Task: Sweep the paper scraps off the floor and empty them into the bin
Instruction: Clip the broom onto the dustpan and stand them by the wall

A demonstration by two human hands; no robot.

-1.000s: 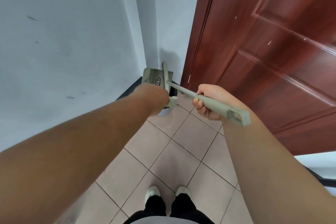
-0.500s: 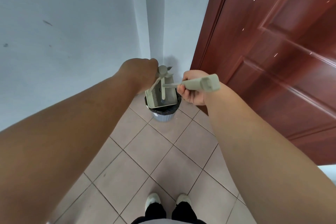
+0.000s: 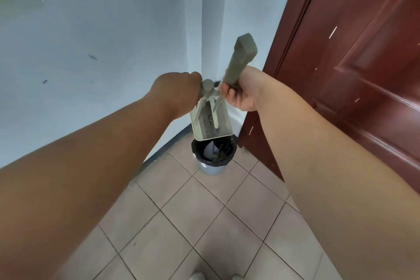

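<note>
My left hand (image 3: 175, 93) grips the handle of a grey-green dustpan (image 3: 210, 124), which hangs tipped steeply with its open lip just above the bin (image 3: 213, 154). The bin is a small pale ribbed can lined with a black bag, standing in the floor corner. My right hand (image 3: 241, 95) grips the grey-green broom handle (image 3: 238, 59), whose top end points up; its thin shaft runs down along the dustpan, and the bristles reach into the bin's mouth. Paper scraps are not visible on the floor.
A pale blue wall (image 3: 91, 41) fills the left and back. A dark red wooden door (image 3: 352, 63) stands close on the right. Beige tiled floor (image 3: 200, 223) stretches from the bin toward my shoes at the bottom edge.
Both hands have risen, lifting the dustpan higher above the bin and tipping it steeper. The broom handle swung from pointing right to pointing up.
</note>
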